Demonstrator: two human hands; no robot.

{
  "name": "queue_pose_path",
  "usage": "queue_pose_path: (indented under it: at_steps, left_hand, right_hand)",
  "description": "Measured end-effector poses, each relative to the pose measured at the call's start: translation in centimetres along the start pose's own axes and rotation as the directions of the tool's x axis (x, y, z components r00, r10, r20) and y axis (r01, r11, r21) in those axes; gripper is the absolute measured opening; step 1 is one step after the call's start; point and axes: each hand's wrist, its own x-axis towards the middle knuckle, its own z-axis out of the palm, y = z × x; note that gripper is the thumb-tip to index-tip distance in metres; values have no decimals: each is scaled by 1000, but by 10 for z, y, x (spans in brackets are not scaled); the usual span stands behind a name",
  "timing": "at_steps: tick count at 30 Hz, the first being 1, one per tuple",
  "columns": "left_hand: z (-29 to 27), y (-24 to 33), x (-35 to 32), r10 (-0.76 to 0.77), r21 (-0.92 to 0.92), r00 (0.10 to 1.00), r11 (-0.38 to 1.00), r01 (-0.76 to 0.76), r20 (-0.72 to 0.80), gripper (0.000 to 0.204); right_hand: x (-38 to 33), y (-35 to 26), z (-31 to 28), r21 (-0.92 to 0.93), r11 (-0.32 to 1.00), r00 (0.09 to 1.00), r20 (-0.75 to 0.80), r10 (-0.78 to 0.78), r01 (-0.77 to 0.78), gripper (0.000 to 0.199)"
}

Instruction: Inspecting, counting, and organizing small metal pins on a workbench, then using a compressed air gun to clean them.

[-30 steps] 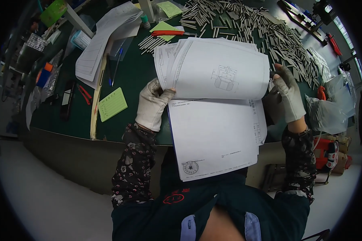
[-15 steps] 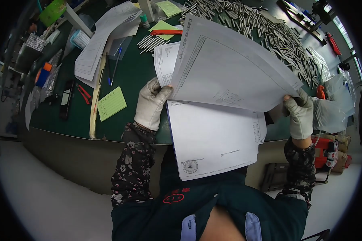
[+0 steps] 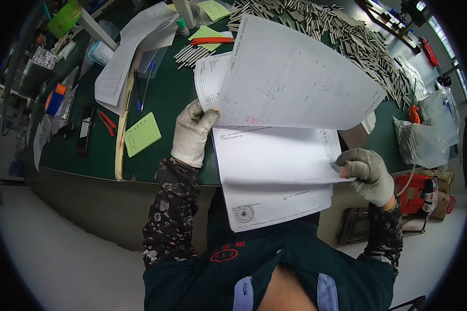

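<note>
A stack of printed paper sheets [image 3: 275, 199] lies partly over the front edge of the green table, with a round stamp near its bottom left corner. My left hand [image 3: 191, 133], in a white glove, pinches the stack's left edge between thumb and fingers. From there a turned-up sheet [image 3: 301, 78] curves away over the far side, its back showing faint print and a small red stamp. My right hand [image 3: 367, 173], gloved with bare fingertips, is closed on the right edge of a lower sheet, lifting it into a fold above the pages underneath.
Many short metal rods [image 3: 316, 23] are heaped at the far right, with clear plastic bags [image 3: 425, 137] nearer. Left of the stack lie a green notepad [image 3: 143, 135], a blue pen [image 3: 147, 85], red-handled pliers [image 3: 107, 123] and more papers [image 3: 124, 62]. A red cutter [image 3: 211, 40] rests beyond.
My right hand has let go of the upper sheet's corner, moved down and nearer, and taken the edge of the sheet below. The left hand keeps its hold, shifting slightly.
</note>
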Motion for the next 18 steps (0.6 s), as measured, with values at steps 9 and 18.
queue_pose_path:
  at_steps: [9, 18]
  left_hand:
    - [1, 2, -1, -5, 26, 1000, 1000, 5, -30, 26]
    - [-3, 0, 1, 24, 56, 999, 998, -22, -40, 26]
  right_hand:
    - [4, 0, 6, -160, 983, 975, 217, -56, 92, 22]
    - [56, 39, -5, 539, 820, 848, -328, 416, -193, 83]
